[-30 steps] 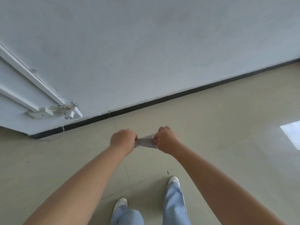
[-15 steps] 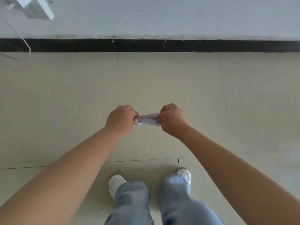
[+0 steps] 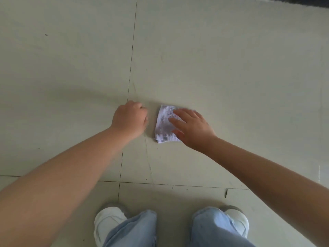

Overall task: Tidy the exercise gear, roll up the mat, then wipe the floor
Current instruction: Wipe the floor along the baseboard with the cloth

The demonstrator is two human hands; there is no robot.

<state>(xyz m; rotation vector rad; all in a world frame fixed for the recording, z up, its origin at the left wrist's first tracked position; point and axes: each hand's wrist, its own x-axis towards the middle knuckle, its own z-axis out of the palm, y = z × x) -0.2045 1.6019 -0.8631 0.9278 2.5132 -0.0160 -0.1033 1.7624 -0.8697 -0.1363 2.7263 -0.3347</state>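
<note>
- Pressing the cloth (image 3: pixel 166 124) flat on the floor (image 3: pixel 231 77), your right hand (image 3: pixel 191 130) lies on top of it with the fingers spread wide and laid out straight; they pin it down and do not curl around it.
- That flat palm probably suits the wiping step: it spreads the push over the whole folded pad, so more of the cloth meets the tile.
- Your left hand (image 3: pixel 130 119) sits just beside the cloth, apart from it, curled into a loose fist with the knuckles up. You cannot tell from here whether anything is inside it, and it looks to be resting on or just above the tile, perhaps as a prop while you bend low.
- The cloth lies on the tile just right of the seam (image 3: pixel 130 68), ahead of your shoes (image 3: pixel 108 221), and it shows grey smudges on its white weave.
- No mat or exercise gear is in view, so you seem to be in the last part of the job.
- Half a second ago both hands gripped the cloth between them in the air, stretched tight; now the left has let go and the cloth is down on the floor.
- The view has dropped too: the dark skirting (image 3: pixel 292 1) that crossed the top of the picture is only a corner strip now.
</note>
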